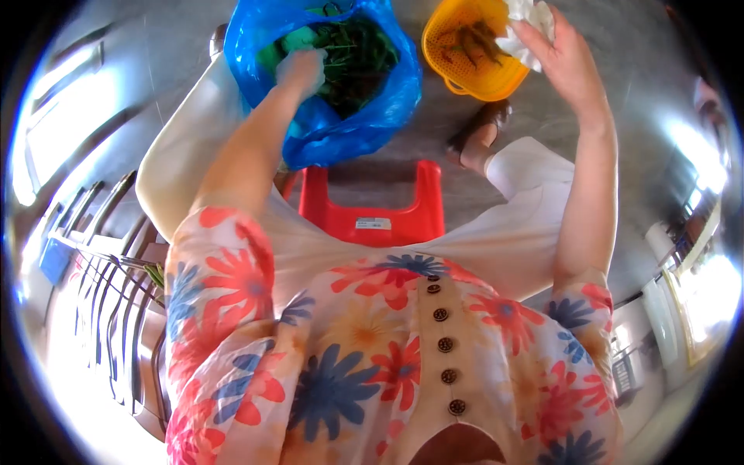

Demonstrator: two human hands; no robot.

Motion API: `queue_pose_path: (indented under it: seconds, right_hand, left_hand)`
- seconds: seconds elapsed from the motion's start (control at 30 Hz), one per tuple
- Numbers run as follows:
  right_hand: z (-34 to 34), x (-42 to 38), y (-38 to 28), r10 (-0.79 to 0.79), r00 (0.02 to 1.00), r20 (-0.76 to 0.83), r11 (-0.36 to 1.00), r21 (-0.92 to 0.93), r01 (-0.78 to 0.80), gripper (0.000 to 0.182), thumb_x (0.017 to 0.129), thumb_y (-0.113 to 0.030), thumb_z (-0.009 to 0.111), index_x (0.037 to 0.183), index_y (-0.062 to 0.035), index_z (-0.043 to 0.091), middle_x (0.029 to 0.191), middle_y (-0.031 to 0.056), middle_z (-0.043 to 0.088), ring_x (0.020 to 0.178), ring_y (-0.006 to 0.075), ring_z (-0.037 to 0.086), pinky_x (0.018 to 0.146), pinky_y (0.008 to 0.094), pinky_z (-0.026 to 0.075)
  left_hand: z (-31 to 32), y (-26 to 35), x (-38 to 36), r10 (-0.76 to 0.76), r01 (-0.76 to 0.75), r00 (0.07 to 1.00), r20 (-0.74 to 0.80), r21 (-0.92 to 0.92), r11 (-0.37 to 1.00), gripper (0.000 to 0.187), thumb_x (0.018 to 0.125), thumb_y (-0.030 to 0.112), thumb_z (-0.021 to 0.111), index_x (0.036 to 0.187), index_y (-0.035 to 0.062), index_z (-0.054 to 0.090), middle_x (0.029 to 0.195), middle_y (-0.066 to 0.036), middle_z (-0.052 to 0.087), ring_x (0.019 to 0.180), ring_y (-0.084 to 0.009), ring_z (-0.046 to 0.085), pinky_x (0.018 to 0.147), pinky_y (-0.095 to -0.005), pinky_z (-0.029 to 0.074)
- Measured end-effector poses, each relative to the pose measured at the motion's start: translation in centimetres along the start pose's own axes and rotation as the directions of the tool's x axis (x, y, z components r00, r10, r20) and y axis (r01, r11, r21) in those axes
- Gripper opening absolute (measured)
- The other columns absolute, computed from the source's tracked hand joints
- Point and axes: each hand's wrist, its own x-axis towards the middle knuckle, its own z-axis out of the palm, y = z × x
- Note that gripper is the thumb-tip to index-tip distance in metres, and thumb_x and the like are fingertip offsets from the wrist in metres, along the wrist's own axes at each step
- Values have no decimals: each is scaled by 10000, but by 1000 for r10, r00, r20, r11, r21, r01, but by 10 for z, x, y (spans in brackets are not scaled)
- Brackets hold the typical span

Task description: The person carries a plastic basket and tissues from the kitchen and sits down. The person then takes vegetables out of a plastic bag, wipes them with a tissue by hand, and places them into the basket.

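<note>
My left hand (301,71) reaches into a blue plastic bag (360,143) that holds dark green leafy stems (353,66). Its fingers are blurred, with something pale and thin, perhaps a glove, over them, so what they grip cannot be made out. Light green material (298,39) lies just beyond that hand inside the bag. Up at the right, my right hand (564,58) is closed on a crumpled white sheet (529,31), tissue-like or plastic. Below it is a yellow perforated basket (492,84) with brownish, stem-like pieces (479,43) in it.
A red plastic stool (372,221) with a white label stands between my legs. My shoe (480,132) is close to the basket on the grey floor (651,116). Dark-framed chairs or racks (116,287) line the left side, and bright windows show at both edges.
</note>
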Motion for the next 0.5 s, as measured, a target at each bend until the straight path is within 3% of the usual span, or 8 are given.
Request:
queue_pose_path:
  seconds: [0.1,0.13,0.23,0.33,0.43,0.5]
  right_hand:
    - [3,0,-1,-91,994,-65,994,-71,86,243,818,-126,569,986,44,525,854,125,606,805,163,590,704,298,456]
    - [5,0,1,-137,987,-90,986,-107,127,256,815,-125,568,990,54,514,853,139,600,815,166,586,713,302,453]
    - [6,3,-11,-59,998,37,998,1,59,266,798,-77,567,1026,45,503,897,115,602,853,149,576,738,273,450]
    - [15,2,-18,-126,989,84,964,248,102,296,793,-31,568,1073,31,497,938,81,596,884,138,567,784,248,441]
    - [17,1,-20,-175,975,136,962,234,140,313,800,-7,584,1102,20,502,951,44,590,899,122,558,818,225,427]
    - [23,1,-12,-244,962,123,911,370,184,290,830,-37,571,1108,18,508,947,48,592,904,125,556,819,233,422]
  left_hand:
    - [33,-11,9,26,-19,991,-128,52,998,354,783,145,532,1134,153,574,1084,-129,570,1044,-342,509,844,-434,448]
    - [39,-15,10,29,-25,992,-120,41,999,306,779,150,538,1080,147,593,1066,-128,568,1033,-346,506,822,-446,453]
    - [42,-16,8,27,-24,996,-86,33,999,209,772,183,560,961,138,636,1025,-125,564,1013,-352,499,779,-470,460]
    - [35,-7,10,16,-10,998,-62,89,996,203,771,251,586,925,137,652,1019,-120,566,1021,-342,494,786,-465,453]
    - [20,8,6,39,-32,998,-48,145,989,218,772,278,593,906,119,659,1029,-116,577,1035,-334,496,805,-451,449]
    - [9,16,6,70,-69,998,4,179,981,214,779,247,585,926,111,660,1048,-114,592,1037,-328,514,816,-436,451]
